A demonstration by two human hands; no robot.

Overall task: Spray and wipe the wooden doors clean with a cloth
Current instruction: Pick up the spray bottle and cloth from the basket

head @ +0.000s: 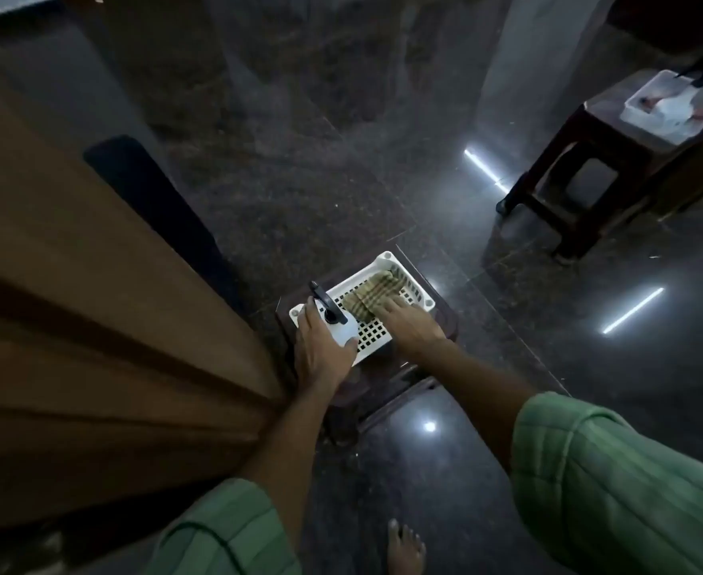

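Here both hands are down in the white perforated plastic basket [418, 293], which sits on a low dark brown stool [445, 325] directly ahead of the person, while the brown panelled wooden door [92, 346] stands along the left side, its edge just beside the left forearm. The left hand [322, 346] wraps the white spray bottle with a black trigger head [333, 315] at the basket's near-left corner, fingers curled round the body, the bottle upright with its trigger pointing away and leftward. The right hand [409, 321] lies on the folded beige checked cloth [372, 294], fingers reaching over its near end; whether they have closed on it or only rest there cannot be told. The cloth's long axis runs diagonally, from near-left to far-right, along the basket. Since the door is to the left of both hands, the bottle hand is the nearer one, so spraying likely calls for only a short swing leftward, whereas the cloth hand would have to cross over. A second stool [569, 193] with a clear container [631, 118] stands well apart at far right.
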